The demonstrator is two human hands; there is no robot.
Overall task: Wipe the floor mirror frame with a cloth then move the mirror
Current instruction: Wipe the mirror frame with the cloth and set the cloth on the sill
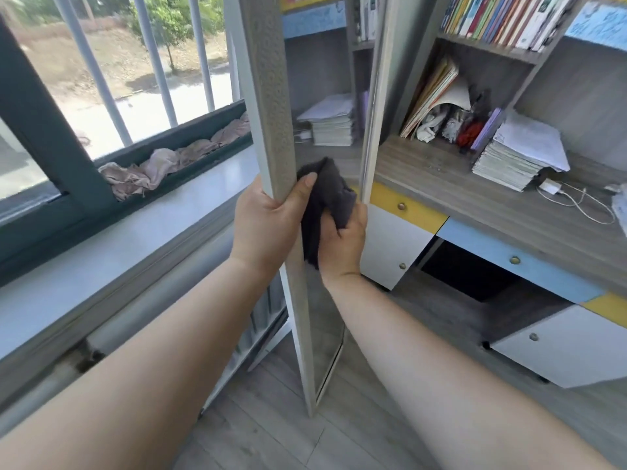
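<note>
Hands: left hand (pixel 268 222) gripping mirror frame (pixel 271 106); right hand (pixel 342 239) clutching dark cloth (pixel 325 195)

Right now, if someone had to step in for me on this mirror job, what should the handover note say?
Left hand: gripping the mirror frame on its left edge, steadying it.
Right hand: holding the dark cloth, pressed against the glass side by the frame.
Mirror stands upright on the floor between the window sill and the desk.
Done: wiping is under way; how much is covered can't be told.
Left: finish the frame, then move the mirror.
</note>
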